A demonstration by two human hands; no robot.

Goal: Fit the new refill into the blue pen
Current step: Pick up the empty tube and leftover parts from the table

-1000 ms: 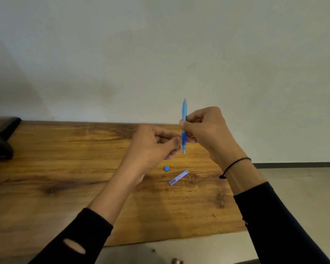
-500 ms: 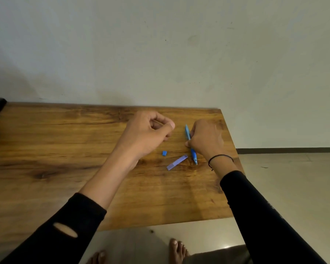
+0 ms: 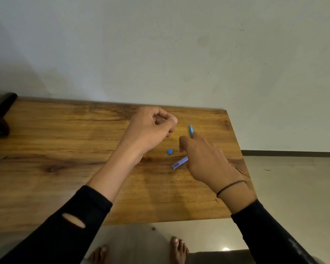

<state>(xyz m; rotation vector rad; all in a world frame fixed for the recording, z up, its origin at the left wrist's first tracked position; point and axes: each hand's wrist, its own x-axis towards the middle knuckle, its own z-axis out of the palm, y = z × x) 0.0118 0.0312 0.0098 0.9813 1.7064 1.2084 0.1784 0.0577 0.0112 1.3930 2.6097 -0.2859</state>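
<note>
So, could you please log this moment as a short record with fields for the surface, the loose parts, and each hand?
surface: wooden table, set against a pale wall
pen: blue plastic pen lying on the table, mostly hidden by the right hand
small part: tiny blue plastic piece, lying free
long part: lilac flat strip, beside the right hand
left hand: closed loosely above the table, contents unseen
right hand: fingers spread, reaching over the parts

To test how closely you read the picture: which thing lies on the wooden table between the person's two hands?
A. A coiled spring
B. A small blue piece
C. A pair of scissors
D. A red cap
B: the small blue piece lies on the table, between the curled left hand and the right hand.
</note>
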